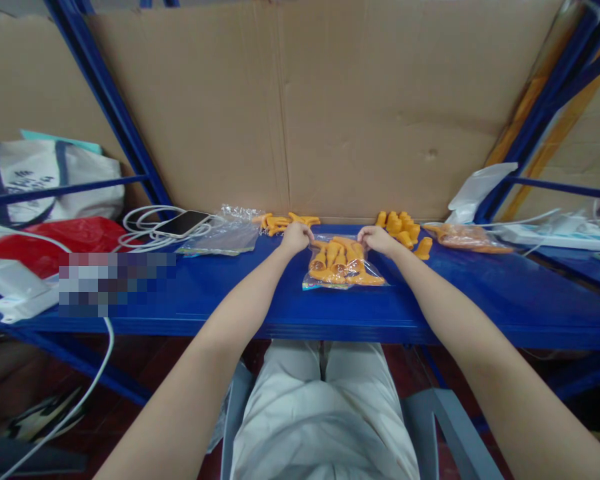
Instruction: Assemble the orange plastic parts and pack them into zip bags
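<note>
Both hands closed in a pinch on the far edge of a clear plastic bag (343, 267): left hand (297, 237) with fingers curled onto the far left corner, right hand (375, 239) likewise on the far right corner. Lying flat on the blue metal shelf (260, 293), about midway along it and nearer the back edge than the front. Glossy, crinkled film, stuffed with smooth orange plastic pieces, rounded and finger-like, heaped side by side.

Just behind the left hand, against the cardboard backing (330, 100), a small scatter of loose orange pieces (285, 222), flat and branching. Behind the right hand, a denser cluster of stubby orange caps (403, 229). Further left along the back edge, empty clear bags (225, 235), limp and wrinkled, then a dark phone (183, 223) resting on a coil of white cable (140, 230). Toward the right end, another filled bag (467, 238) and a white power strip (545, 235). At the left end, a red bag (75, 237), smooth and shiny.
</note>
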Tool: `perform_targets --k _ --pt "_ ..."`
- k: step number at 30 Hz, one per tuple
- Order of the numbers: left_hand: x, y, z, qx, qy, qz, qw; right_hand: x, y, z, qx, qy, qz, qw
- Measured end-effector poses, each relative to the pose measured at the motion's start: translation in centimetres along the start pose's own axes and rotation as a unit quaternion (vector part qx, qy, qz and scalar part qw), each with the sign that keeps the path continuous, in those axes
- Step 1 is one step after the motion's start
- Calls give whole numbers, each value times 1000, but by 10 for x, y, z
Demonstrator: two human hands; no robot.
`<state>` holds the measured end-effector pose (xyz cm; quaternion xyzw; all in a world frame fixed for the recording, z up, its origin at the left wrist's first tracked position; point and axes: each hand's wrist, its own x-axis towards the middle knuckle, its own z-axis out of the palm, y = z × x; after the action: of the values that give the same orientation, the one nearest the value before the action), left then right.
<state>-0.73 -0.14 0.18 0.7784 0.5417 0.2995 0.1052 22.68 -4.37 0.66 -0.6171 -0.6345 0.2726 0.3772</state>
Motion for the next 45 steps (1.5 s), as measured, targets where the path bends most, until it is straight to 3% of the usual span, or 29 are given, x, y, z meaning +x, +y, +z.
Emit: perform_targets --k 4,7,16,19,22,25,29,34,40,45 --pt "-5 4 1 89 15 50 995 6 2 -1 -151 11 -96 984" --pt "-10 7 2 125 10 53 991 6 2 -2 -220 8 -129 967" --pt "-15 13 0 169 -27 51 984 3 -2 -3 -297 29 -118 947" --pt "-14 15 0 171 -34 51 983 4 3 -1 -260 40 -104 959" --pt "-14 17 -1 167 -36 49 984 2 4 2 -159 42 -61 984" --pt "-14 19 -2 154 -30 58 986 -4 0 -1 -58 4 -14 998" --pt "-11 18 0 166 -21 88 982 -12 -4 -12 -48 -78 1 996" --pt "-7 15 7 180 -20 184 966 -18 -7 -20 -54 -172 15 983" --pt "-9 17 6 195 -6 239 951 -29 -22 -12 1 -172 45 984" --pt "-13 24 1 165 13 258 952 -34 -28 -5 144 -165 82 972"
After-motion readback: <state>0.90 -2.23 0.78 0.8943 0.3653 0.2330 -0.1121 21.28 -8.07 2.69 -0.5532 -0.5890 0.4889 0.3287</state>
